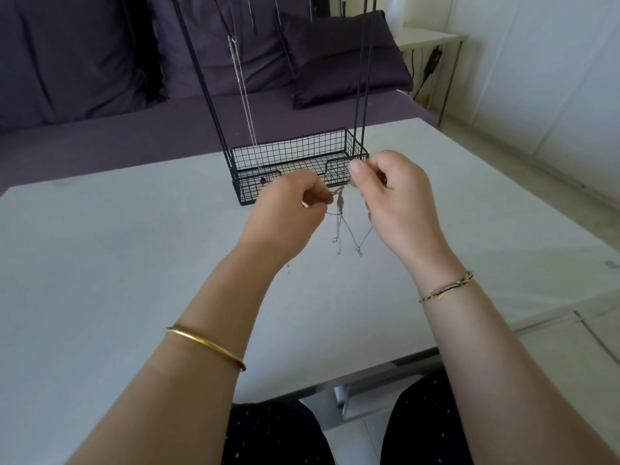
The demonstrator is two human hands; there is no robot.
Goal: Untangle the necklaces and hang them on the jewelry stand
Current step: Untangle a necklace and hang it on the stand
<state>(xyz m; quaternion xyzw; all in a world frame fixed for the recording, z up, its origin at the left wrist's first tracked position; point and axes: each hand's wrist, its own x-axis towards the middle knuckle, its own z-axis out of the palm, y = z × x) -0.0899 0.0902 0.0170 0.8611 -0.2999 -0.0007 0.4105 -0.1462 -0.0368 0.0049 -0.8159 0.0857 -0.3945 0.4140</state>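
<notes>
L hand [288, 203] & R hand [389, 193] each pinched chains [345, 229], just before stand [292, 152]; chains seemed v. light, limp, snaggy; best grip was at knot [339, 200], gently.

Black wire stand [295, 156], silver necklaces [340, 216], purple cushions [335, 58].

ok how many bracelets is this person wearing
2: a gold bangle on the left forearm and a thin thread bracelet on the right wrist. Both forearms are in full view, so none seems hidden.

jewelry stand [302, 152] top cut off, necklace tangle [339, 200] too fine
</notes>
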